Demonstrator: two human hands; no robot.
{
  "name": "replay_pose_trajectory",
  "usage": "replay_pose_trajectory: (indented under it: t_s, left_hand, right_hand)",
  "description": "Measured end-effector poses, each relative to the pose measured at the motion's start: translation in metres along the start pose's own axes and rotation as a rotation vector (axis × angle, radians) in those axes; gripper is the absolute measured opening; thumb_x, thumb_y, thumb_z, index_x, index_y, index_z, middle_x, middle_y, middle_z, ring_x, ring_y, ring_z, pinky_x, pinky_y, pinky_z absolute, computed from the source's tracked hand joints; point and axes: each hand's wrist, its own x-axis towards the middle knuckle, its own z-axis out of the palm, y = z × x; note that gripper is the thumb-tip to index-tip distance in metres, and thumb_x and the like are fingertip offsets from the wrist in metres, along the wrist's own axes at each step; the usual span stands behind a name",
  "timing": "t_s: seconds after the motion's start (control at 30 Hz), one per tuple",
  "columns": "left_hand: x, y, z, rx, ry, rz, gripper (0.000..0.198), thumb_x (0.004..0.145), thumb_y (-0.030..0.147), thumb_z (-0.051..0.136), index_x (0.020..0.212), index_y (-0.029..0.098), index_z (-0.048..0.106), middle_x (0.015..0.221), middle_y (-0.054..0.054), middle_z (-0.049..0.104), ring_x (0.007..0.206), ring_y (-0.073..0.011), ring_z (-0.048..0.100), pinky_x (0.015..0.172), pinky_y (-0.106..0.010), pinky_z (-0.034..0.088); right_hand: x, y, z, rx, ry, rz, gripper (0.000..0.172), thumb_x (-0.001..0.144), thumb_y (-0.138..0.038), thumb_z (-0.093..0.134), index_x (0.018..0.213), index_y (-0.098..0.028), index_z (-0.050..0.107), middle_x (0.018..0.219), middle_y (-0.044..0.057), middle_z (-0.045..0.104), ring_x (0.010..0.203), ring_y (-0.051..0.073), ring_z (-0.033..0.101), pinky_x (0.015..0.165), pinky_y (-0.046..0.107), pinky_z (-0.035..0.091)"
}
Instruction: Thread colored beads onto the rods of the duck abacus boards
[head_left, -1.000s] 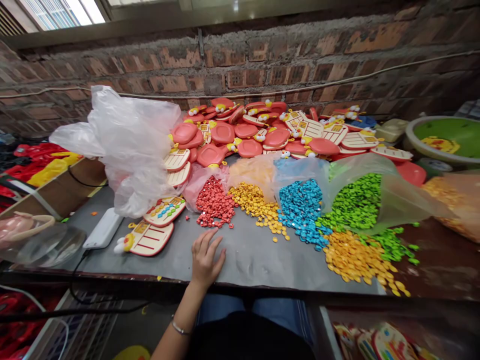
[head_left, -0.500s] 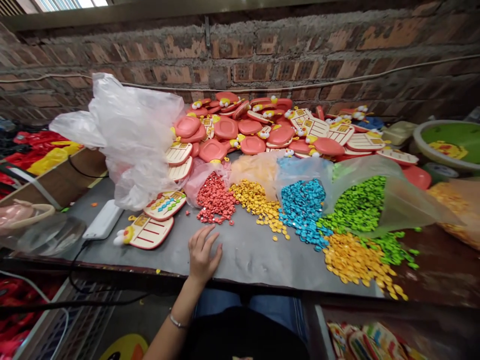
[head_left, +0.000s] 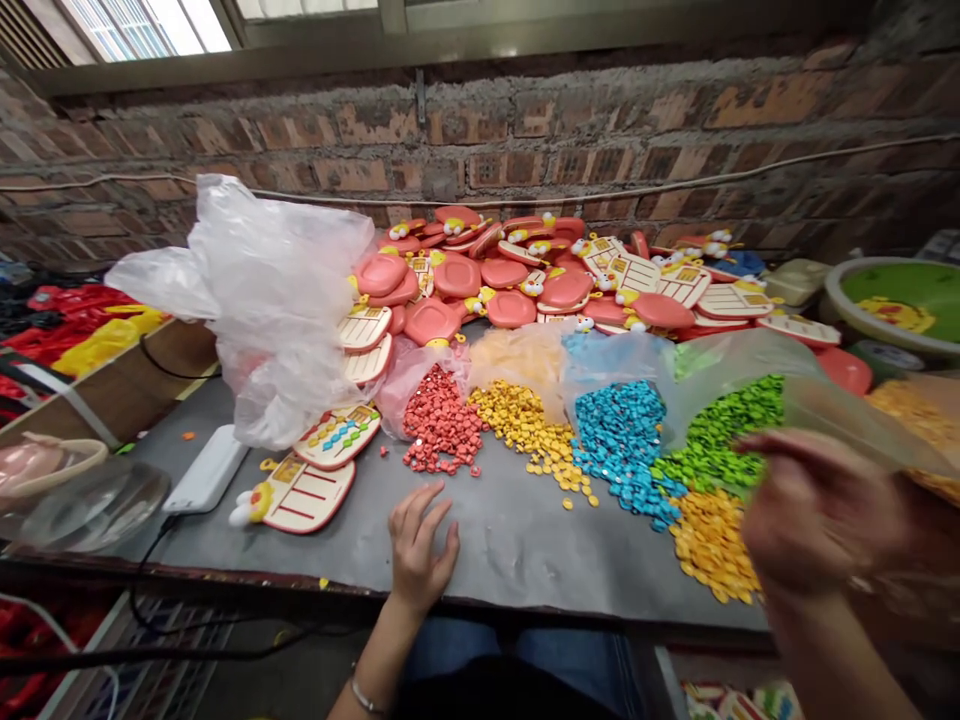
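Note:
My left hand point(head_left: 421, 548) hovers over or rests on the grey table covering near its front edge, fingers loosely apart and holding nothing. Just beyond its fingertips spills a heap of small red pieces point(head_left: 442, 425) from a pinkish bag. My right hand point(head_left: 821, 515) is raised at the right, smeared by motion, in front of the green pieces point(head_left: 731, 425) and the larger yellow-orange pieces point(head_left: 712, 550). Whether it holds anything is unclear. Blue pieces point(head_left: 619, 435) and smaller yellow pieces point(head_left: 517, 415) lie between the hands. A cream board with slots point(head_left: 311, 492) lies left of my left hand.
Many red-backed boards point(head_left: 510, 275) are piled along the brick wall. A crumpled clear plastic bag point(head_left: 277, 300) stands at the left, behind a white power bank point(head_left: 206, 470) with a cable. A filled board point(head_left: 339, 432) lies beside it. A green-lined basin point(head_left: 900, 300) is far right.
My right hand has come into view from the right, over the green and yellow-orange heaps. The camera has tilted up slightly. My left hand keeps nearly the same place and pose.

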Motion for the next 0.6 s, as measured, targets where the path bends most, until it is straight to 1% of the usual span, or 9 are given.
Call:
replay_pose_trajectory:
  t_s: [0.03,0.07,0.1,0.17,0.23,0.33,0.4,0.47,0.6]
  left_hand:
    - [0.000,0.000,0.000,-0.012,0.001,0.002,0.030,0.084,0.011,0.057,0.113,0.019,0.058,0.118,-0.013,0.064,0.113,-0.0260,0.057,0.095,-0.045,0.046]
    - [0.000,-0.001,-0.001,-0.023,0.002,0.001,0.030,0.084,0.010,0.057,0.113,0.019,0.057,0.118,-0.012,0.064,0.112,-0.0259,0.057,0.094,-0.045,0.046]
    - [0.000,-0.001,-0.001,-0.033,0.004,0.000,0.030,0.084,0.010,0.056,0.113,0.020,0.057,0.117,-0.012,0.064,0.112,-0.0256,0.058,0.094,-0.044,0.047]
    - [0.001,-0.001,-0.002,-0.050,0.006,0.000,0.030,0.085,0.011,0.055,0.113,0.021,0.057,0.116,-0.011,0.065,0.110,-0.0250,0.059,0.093,-0.044,0.048]
    - [0.002,0.000,-0.002,-0.057,0.003,0.008,0.029,0.085,0.011,0.055,0.112,0.021,0.058,0.115,-0.011,0.065,0.108,-0.0246,0.060,0.091,-0.043,0.049]
    - [0.002,0.001,-0.001,-0.049,0.000,0.009,0.028,0.085,0.011,0.054,0.112,0.020,0.058,0.114,-0.011,0.066,0.107,-0.0243,0.060,0.090,-0.042,0.049]
    - [0.002,0.001,-0.001,-0.041,0.002,0.003,0.029,0.085,0.010,0.054,0.111,0.020,0.058,0.113,-0.010,0.066,0.107,-0.0242,0.060,0.090,-0.041,0.049]
    - [0.002,0.000,-0.001,-0.040,-0.004,-0.003,0.029,0.085,0.010,0.053,0.111,0.021,0.058,0.114,-0.010,0.066,0.107,-0.0241,0.060,0.090,-0.041,0.049]
    - [0.001,-0.001,-0.002,-0.046,-0.031,-0.015,0.029,0.085,0.010,0.053,0.111,0.021,0.058,0.114,-0.010,0.066,0.108,-0.0239,0.059,0.090,-0.040,0.049]
  right_hand:
    - [0.025,0.000,0.027,0.051,0.030,-0.064,0.024,0.098,-0.036,0.042,0.116,-0.041,0.058,0.108,0.007,0.064,0.095,0.023,0.064,0.082,0.049,0.052]
    - [0.052,-0.001,0.056,0.161,-0.009,-0.195,0.023,0.097,-0.033,0.044,0.111,-0.038,0.062,0.099,0.008,0.065,0.092,0.024,0.064,0.081,0.048,0.052]
    - [0.080,-0.004,0.088,0.208,-0.137,-0.307,0.023,0.095,-0.030,0.046,0.109,-0.033,0.064,0.096,0.008,0.066,0.093,0.023,0.064,0.083,0.046,0.052]
    - [0.131,-0.009,0.153,0.200,-0.343,-0.420,0.026,0.093,-0.024,0.046,0.111,-0.026,0.065,0.102,0.008,0.065,0.098,0.023,0.062,0.088,0.042,0.050]
    - [0.173,-0.011,0.217,0.165,-0.509,-0.393,0.031,0.090,-0.017,0.046,0.117,-0.019,0.063,0.114,0.011,0.062,0.104,0.022,0.059,0.094,0.039,0.047]
    - [0.213,-0.008,0.295,0.092,-0.700,-0.104,0.043,0.085,-0.017,0.057,0.128,-0.015,0.058,0.130,0.013,0.057,0.120,0.025,0.051,0.106,0.039,0.037]
    - [0.226,-0.003,0.331,0.082,-0.741,-0.021,0.046,0.087,-0.023,0.058,0.132,-0.014,0.055,0.132,0.013,0.058,0.118,0.025,0.053,0.105,0.039,0.038]
    - [0.230,0.002,0.354,0.086,-0.762,0.015,0.041,0.091,-0.030,0.055,0.129,-0.014,0.057,0.128,0.013,0.061,0.111,0.024,0.058,0.101,0.038,0.042]
    - [0.228,0.010,0.373,0.095,-0.795,0.048,0.034,0.096,-0.031,0.044,0.113,-0.009,0.065,0.110,0.012,0.070,0.091,0.020,0.064,0.088,0.033,0.049]
